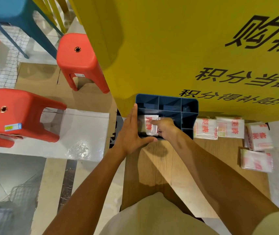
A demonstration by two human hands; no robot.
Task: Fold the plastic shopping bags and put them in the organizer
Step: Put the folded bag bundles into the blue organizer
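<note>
A dark blue organizer (169, 100) with several compartments sits on the wooden table against a yellow sign. A folded white plastic bag with red print (149, 125) lies in its near-left compartment. My left hand (132, 133) lies flat against the organizer's left wall, thumb along its near edge. My right hand (165, 128) reaches into that compartment, its index finger pressing on the bag. More folded bags lie to the right: one (205, 128) beside the organizer, another (230, 127), one (260, 139) further right, and one (256, 160) nearer.
A large yellow sign board (186, 48) with black lettering stands behind the organizer. Two red stools (79, 61) (16, 112) and a blue stool (13, 12) stand on the floor to the left. The wooden table (152, 167) extends toward me.
</note>
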